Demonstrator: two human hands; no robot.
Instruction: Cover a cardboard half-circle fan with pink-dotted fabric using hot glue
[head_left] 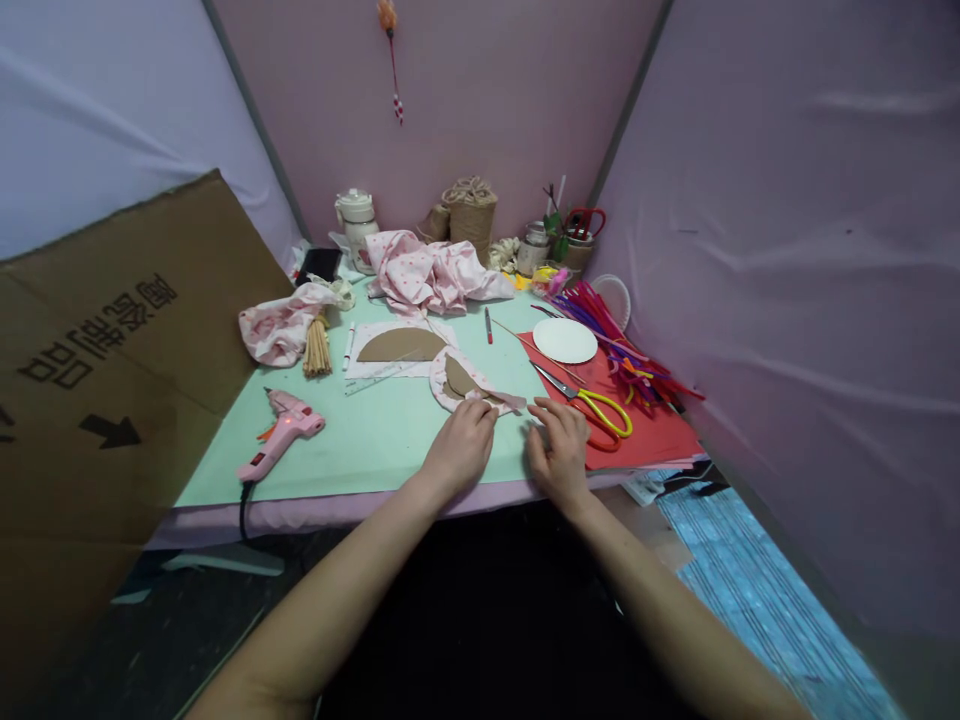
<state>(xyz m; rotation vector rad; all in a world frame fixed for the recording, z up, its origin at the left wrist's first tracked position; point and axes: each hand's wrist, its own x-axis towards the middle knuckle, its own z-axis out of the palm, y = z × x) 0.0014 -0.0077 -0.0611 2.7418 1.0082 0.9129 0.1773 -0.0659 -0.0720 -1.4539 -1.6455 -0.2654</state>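
A cardboard half-circle (pixel 459 378) with pink-and-white fabric (pixel 441 385) folded around its edge lies on the pale green table cover. My left hand (pixel 463 440) is closed, with its fingertips pressed on the near edge of this piece. From there a narrow pale strip (pixel 510 400) reaches to the right. My right hand (pixel 559 445) rests on the table just past the strip's end, its fingers bent and slightly apart, with nothing visible in them. Behind the piece, a second cardboard half-circle (pixel 401 345) lies flat on a sheet of fabric (pixel 360 368) beside a clear ruler (pixel 382 378).
At left are a pink glue gun (pixel 281 435), bundled sticks (pixel 317 350) and a large cardboard sheet (pixel 150 330). Yellow-and-red-handled scissors (pixel 600 410), a white disc (pixel 565 341) and pipe cleaners (pixel 630 350) lie right. Crumpled fabric (pixel 427 275) and twine (pixel 472 220) are behind.
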